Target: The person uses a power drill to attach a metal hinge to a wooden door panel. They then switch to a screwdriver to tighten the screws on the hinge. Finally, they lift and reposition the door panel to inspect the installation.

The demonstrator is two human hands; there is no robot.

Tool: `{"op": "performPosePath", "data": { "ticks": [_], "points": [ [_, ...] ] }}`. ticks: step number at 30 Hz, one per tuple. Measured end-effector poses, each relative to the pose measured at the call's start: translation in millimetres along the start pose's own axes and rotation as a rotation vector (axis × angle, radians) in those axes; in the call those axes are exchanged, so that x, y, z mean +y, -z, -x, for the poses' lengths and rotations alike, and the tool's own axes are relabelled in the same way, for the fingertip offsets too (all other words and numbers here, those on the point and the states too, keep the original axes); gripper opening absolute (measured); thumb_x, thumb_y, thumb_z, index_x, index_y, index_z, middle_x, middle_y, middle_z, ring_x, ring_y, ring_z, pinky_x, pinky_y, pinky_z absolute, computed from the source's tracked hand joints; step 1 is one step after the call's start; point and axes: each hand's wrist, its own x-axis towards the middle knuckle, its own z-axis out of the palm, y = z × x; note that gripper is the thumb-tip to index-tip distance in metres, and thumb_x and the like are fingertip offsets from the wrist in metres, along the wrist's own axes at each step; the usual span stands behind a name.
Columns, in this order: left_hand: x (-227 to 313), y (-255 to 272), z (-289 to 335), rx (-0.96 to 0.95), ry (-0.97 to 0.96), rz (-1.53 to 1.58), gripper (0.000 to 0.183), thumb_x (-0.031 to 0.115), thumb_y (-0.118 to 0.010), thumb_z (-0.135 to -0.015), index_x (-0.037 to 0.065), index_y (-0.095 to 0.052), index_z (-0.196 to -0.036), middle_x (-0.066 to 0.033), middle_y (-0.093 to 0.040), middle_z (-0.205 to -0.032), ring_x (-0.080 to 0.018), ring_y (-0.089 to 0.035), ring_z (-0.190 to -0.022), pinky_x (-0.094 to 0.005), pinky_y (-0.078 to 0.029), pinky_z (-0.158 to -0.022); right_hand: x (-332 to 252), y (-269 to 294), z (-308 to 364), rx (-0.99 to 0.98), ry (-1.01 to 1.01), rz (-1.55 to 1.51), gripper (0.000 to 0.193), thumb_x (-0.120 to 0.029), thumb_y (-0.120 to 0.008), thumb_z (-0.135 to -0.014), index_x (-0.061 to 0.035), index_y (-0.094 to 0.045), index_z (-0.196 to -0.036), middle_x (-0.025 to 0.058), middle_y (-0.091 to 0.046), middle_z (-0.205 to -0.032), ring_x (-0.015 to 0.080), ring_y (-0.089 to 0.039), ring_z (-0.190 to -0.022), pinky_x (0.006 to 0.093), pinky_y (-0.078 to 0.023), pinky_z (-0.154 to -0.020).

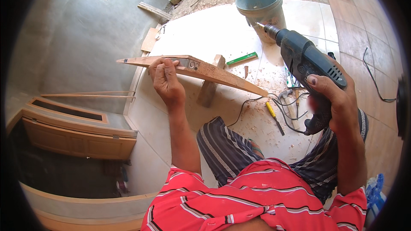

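over tiles [149,117]: right hand [342,98] wrapped round drill [302,53]; left hand [169,83] at timber [224,77] (hold unclear)

No word or number can be read clearly. On the dark drill [309,55] at the right, a small, faint pale mark shows on the side of the housing, too dim to make out. The green bar [242,58] lying on the far part of the floor [239,130] is too small in view for any print on it to be told.
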Motion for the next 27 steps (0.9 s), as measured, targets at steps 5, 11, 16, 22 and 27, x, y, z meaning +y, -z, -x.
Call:
{"op": "performPosePath", "data": {
  "ticks": [5,11,16,22,27],
  "points": [
    [18.9,-21.7,34.3,0.244,-0.103,0.046,0.018,0.014,-0.058,-0.110,-0.002,-0.064,-0.110,-0.0091,-0.060,-0.112,-0.0130,-0.059,-0.098,-0.0285,-0.050,-0.086,1.2,4.1,-2.8,-0.002,0.002,0.005,0.063,-0.024,-0.084,-0.082,0.0048,-0.063,-0.134,0.0088,-0.068,-0.090,0.0138,-0.064,-0.066,0.0252,-0.053,-0.058],
    [73.1,-108.2,93.4,-0.137,-0.172,0.296,0.018,-0.001,-0.070,-0.098,-0.002,-0.065,-0.115,-0.0128,-0.061,-0.117,-0.0122,-0.060,-0.091,-0.0254,-0.053,-0.078,-0.1,35.9,2.0,0.243,0.028,0.118,0.044,-0.027,-0.083,-0.086,0.0041,-0.070,-0.114,0.0114,-0.069,-0.080,0.0187,-0.070,-0.066,0.0300,-0.057,-0.060],
    [33.8,-196.2,121.9,-0.489,0.536,0.394,0.021,0.016,-0.071,-0.102,0.000,-0.068,-0.115,-0.0051,-0.068,-0.096,-0.0096,-0.061,-0.077,-0.0250,-0.052,-0.070,-1.8,63.4,9.4,0.328,-0.022,0.110,0.039,-0.031,-0.077,-0.093,0.0035,-0.071,-0.109,0.0142,-0.070,-0.083,0.0234,-0.072,-0.071,0.0353,-0.060,-0.069],
    [-90.2,-345.8,208.8,-0.554,0.542,0.175,0.021,0.018,-0.075,-0.094,0.002,-0.074,-0.108,-0.0100,-0.077,-0.094,-0.0158,-0.070,-0.083,-0.0317,-0.055,-0.077,14.7,92.1,22.9,0.403,0.050,0.318,0.043,-0.033,-0.070,-0.094,0.0085,-0.067,-0.105,0.0212,-0.068,-0.085,0.0308,-0.070,-0.078,0.0415,-0.058,-0.078],
    [-166.0,-442.2,259.4,-0.751,0.564,-0.033,0.020,0.021,-0.072,-0.091,0.005,-0.078,-0.102,-0.0144,-0.077,-0.095,-0.0288,-0.074,-0.089,-0.0392,-0.057,-0.084,2.4,114.4,23.3,0.419,-0.017,0.330,0.046,-0.034,-0.068,-0.094,0.0110,-0.065,-0.103,0.0229,-0.067,-0.086,0.0331,-0.068,-0.079,0.0436,-0.057,-0.079]
  ]
}}
